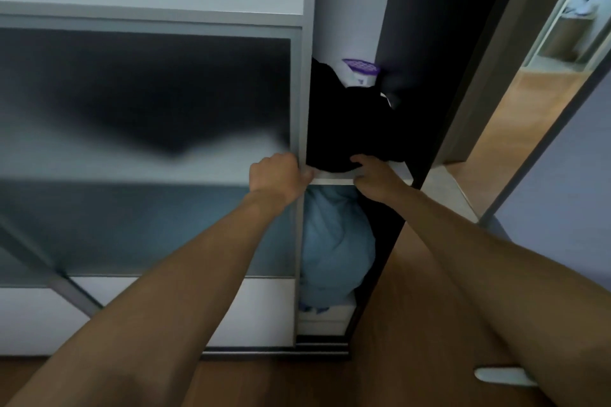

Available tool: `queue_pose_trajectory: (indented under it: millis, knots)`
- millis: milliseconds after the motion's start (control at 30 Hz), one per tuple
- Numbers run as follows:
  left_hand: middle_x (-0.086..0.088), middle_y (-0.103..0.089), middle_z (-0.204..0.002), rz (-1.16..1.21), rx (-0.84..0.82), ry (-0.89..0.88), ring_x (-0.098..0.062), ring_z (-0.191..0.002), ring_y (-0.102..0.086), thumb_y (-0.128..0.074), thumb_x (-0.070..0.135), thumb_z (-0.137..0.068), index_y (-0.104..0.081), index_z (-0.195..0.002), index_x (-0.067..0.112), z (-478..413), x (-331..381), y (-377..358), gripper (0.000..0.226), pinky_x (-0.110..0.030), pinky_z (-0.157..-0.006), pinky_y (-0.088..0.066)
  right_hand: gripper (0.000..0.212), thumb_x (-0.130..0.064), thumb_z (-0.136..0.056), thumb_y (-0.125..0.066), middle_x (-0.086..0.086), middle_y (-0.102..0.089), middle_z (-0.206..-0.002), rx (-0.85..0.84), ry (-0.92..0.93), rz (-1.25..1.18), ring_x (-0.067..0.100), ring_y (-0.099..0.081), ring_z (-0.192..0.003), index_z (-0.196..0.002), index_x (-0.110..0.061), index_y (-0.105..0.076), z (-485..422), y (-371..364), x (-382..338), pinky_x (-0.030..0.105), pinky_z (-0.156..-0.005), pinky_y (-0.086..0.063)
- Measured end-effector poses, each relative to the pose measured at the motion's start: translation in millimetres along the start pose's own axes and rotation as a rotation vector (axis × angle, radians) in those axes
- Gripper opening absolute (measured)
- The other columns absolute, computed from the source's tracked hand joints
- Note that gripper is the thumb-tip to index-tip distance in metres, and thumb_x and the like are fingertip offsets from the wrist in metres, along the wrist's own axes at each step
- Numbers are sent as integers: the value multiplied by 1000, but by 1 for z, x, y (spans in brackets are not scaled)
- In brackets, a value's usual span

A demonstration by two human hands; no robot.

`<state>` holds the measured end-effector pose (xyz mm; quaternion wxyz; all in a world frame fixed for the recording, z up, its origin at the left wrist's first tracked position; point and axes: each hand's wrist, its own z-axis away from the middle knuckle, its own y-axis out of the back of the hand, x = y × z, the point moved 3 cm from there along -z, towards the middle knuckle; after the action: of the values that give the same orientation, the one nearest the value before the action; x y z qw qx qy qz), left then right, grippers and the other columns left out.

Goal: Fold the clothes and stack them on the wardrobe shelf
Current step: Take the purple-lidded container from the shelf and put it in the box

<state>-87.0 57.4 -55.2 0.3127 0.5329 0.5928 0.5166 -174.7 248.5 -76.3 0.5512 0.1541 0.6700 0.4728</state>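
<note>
View: head camera, the only one, looking down and forward at the wardrobe.
Landmark: wardrobe shelf (334,181), a white board whose front edge shows in the open gap of the wardrobe.
Task's thing: black clothes (347,129) lie in a pile on the shelf, reaching right to its front edge. The pile is too dark to tell how neatly it is folded.
Left hand (279,175): level with the shelf's left end, fingers curled around the edge of the sliding door (148,109), thumb towards the shelf front. It holds no garment.
Right hand (377,178): at the shelf's front edge, fingers fairly straight and spread narrow, fingertips touching the lower front of the black pile. It is not gripping it.
Clothes and hands: the pile sits just above and between both hands, touching only the right.
Progress: judged late, since the dark garments are already on the shelf. What seems left is nudging the pile in or squaring it.
Behind the pile: a purple-lidded container (360,71), further back on the shelf.
Below the shelf: a pale blue bundle (334,241) fills the lower compartment.
</note>
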Motion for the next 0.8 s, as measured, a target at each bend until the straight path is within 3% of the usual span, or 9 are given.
queue_pose_trajectory:
  millis: [100, 267, 467, 633, 800]
  knots:
    - [-12, -68, -101, -59, 41, 51, -36, -96, -63, -43, 49, -96, -66, -93, 16, -3, -16, 1, 41, -35, -71, -35, 54, -9, -96, -51, 16, -41, -150, -58, -23, 132, 30, -41, -135, -148, -7, -37, -10, -7, 19, 36, -112, -35]
    - [-12, -68, -99, -106, 56, 135, -37, -92, -63, -40, 39, -98, -66, -96, 16, 2, -39, 2, 35, -36, -70, -36, 49, -9, -89, -54, 15, -55, -134, 2, 33, 205, 31, -52, -120, -138, -11, -53, -18, -8, 32, 44, -102, -45]
    - [-12, -66, -102, -146, 9, 311, -37, -90, -60, -35, 32, -97, -68, -105, 18, 7, -68, 10, 37, -37, -72, -36, 56, -13, -89, -59, 13, -49, -140, -37, 63, 201, 32, -49, -127, -144, -14, -47, -20, -7, 38, 44, -107, -42]
    - [-11, -66, -119, -150, -87, 513, -35, -111, -61, -46, 23, -94, -66, -118, 17, 9, -84, 21, 32, -36, -79, -37, 63, -15, -91, -59, 14, -39, -151, -92, 49, 237, 31, -44, -132, -151, -15, -37, -19, -4, 35, 43, -111, -37]
    - [-10, -67, -117, -176, -166, 564, -32, -110, -62, -54, 25, -89, -65, -119, 16, 17, -94, 28, 33, -34, -79, -38, 66, -17, -91, -58, 13, -35, -153, -120, 28, 264, 31, -43, -134, -153, -16, -33, -19, 0, 31, 43, -111, -38]
